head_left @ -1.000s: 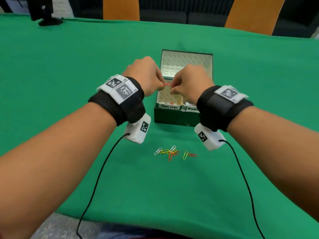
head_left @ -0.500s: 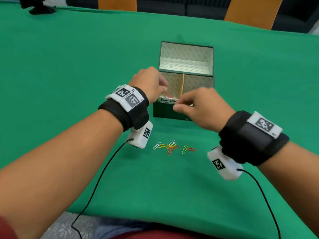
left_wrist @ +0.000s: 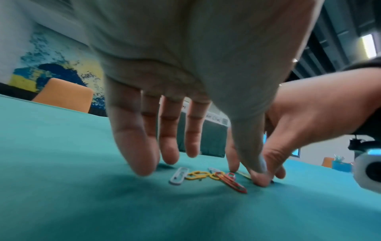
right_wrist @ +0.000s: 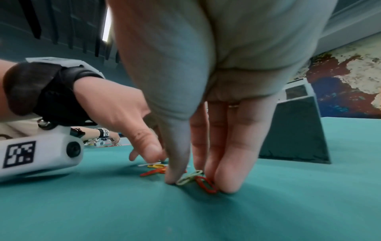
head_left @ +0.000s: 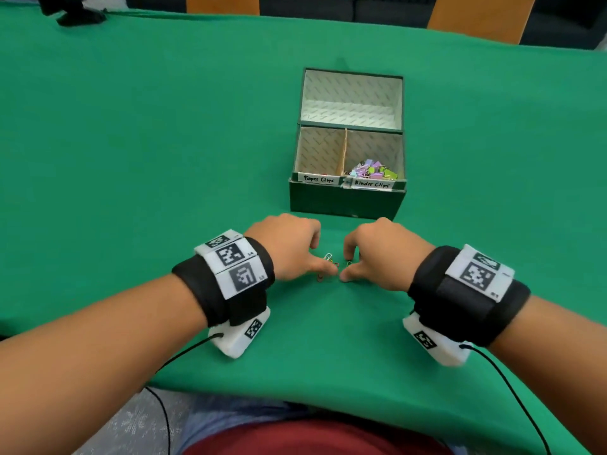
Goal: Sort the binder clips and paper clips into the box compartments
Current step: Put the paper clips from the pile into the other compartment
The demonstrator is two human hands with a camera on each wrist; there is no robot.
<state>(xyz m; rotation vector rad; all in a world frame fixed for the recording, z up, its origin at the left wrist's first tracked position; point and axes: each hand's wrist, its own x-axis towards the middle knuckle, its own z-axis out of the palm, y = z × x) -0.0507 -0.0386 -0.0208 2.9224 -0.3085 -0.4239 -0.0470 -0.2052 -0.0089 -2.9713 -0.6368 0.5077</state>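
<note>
I see a green cloth point(head_left: 164, 159) covering the whole table, with a slight crease under the hands. Beyond its far edge stand two orange chairs point(head_left: 476, 18) against dark seating, and a black stand point(head_left: 70, 11) sits at the far left corner. The left wrist view shows a blue-and-yellow mural point(left_wrist: 51, 65) behind another orange chair. The box point(head_left: 348, 198) stands mid-table, lid open and upright behind it. A divider splits it: the left compartment is labelled "Paper Clips", the right "Binder Clips". The binder clips point(head_left: 372, 170) lie heaped in the right compartment; I cannot tell what the left one holds. Near the front of the box, both hands are down on the cloth. The left hand point(head_left: 289, 247) has its fingers spread, tips down around the paper clips point(left_wrist: 208, 176), a white, yellow and red cluster lying flat; I cannot tell whether it grips any. The right hand point(head_left: 384, 254) pinches a green clip point(right_wrist: 189, 177) and a red clip point(right_wrist: 206, 184) between thumb and fingertips, pressed against the cloth. Cables run from both wrist cameras toward me.
</note>
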